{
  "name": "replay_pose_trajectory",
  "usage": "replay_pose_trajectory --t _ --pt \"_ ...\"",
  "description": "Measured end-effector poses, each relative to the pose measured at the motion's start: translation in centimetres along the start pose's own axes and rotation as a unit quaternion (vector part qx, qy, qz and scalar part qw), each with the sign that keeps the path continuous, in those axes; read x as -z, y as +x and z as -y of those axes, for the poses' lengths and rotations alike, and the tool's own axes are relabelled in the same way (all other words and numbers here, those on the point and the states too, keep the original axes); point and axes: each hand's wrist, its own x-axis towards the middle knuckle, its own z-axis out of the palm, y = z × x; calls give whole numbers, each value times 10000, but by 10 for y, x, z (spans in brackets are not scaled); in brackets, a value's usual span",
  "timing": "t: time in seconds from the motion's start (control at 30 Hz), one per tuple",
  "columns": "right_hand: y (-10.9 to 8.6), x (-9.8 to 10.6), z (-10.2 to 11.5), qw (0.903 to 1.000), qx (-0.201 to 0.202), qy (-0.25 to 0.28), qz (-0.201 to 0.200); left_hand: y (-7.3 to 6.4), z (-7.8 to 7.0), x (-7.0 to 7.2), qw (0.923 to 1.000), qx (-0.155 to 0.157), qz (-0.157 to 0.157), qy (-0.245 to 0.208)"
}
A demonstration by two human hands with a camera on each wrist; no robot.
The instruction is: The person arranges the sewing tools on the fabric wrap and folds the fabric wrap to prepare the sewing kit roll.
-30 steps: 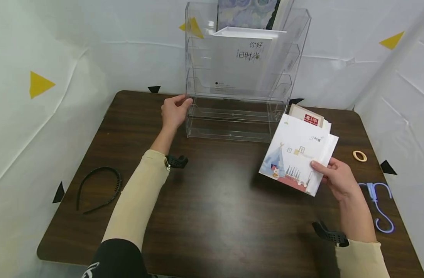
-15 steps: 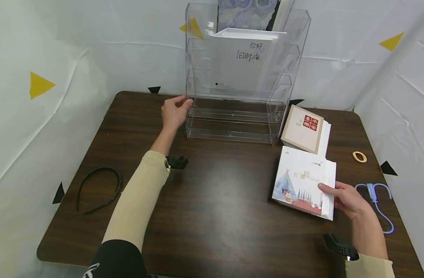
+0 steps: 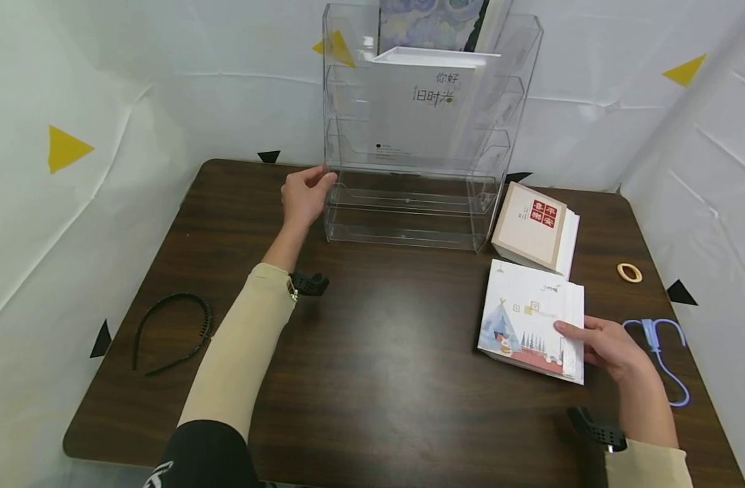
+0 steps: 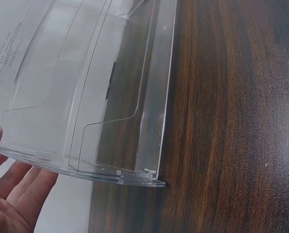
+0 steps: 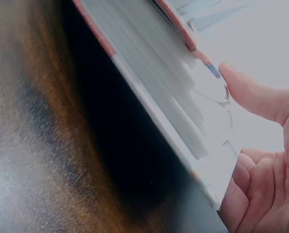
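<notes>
My right hand [image 3: 610, 349] holds a thick white book [image 3: 527, 305] with a tent picture on its cover, the thumb on top and the fingers underneath. In the right wrist view this book [image 5: 149, 92] is tilted, its page edges showing and a dark shadow beside it. My left hand [image 3: 305, 196] pinches the left side of a clear acrylic book rack [image 3: 403, 237]. The left wrist view has the thumb and fingers on either side of the rack's side panel [image 4: 110, 178]. A grey-white book [image 3: 427, 122] with black lettering stands in the rack.
A beige book [image 3: 529, 224] with red squares lies right of the rack, just beyond the held book. At the right are a wooden ring [image 3: 630, 273] and a blue hooked item [image 3: 655, 339]. A black headband [image 3: 173, 333] lies left. A painted-cover book [image 3: 430, 24] stands at the rack's top.
The right hand has brought the white book toward me and slightly right, uncovering the beige book; over the last half second it has barely moved. The left hand stays at the rack.
</notes>
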Motion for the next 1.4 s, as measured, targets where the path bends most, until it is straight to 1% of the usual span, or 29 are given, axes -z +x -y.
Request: replay_pose_trajectory --t 0.1,0.2,0.4,0.5,0.57,0.7,0.77,1.07,1.2,1.27,1.33,1.4 --pt "-1 -2 1 9985 -78 -516 -150 0 1 -1 10000 -23 24 46" --pt "-4 -4 2 9952 -209 -905 -316 0 1 -3 10000 -32 39 75" --pt "-9 -7 12 9892 -405 -1238 -673 0 2 -2 10000 -36 26 -5" --pt "-12 -7 17 9836 -404 -1567 -792 1 2 -1 10000 -73 13 11" --pt "-15 -7 20 9780 -397 -1856 -861 1 2 -1 9999 -102 11 5" --pt "-18 -8 26 9699 -334 -2257 -855 0 3 0 10000 -99 -6 -3" --pt "-19 -8 27 9677 -320 -2354 -848 0 3 0 10000 -73 -12 10" --pt "-19 -10 26 9664 -271 -2376 -944 1 3 0 10000 -27 -3 29" --pt "-20 -10 27 9616 -244 -2519 -1059 1 2 -1 10000 13 -27 63" --pt "-21 -10 29 9564 -160 -2662 -1188 0 1 -1 10000 6 -54 68" --pt "-23 -12 33 9509 5 -2746 -1425 0 1 -1 9999 -4 -77 82" --pt "-26 -14 37 9467 228 -2714 -1717 0 1 -2 9999 -16 -93 98"
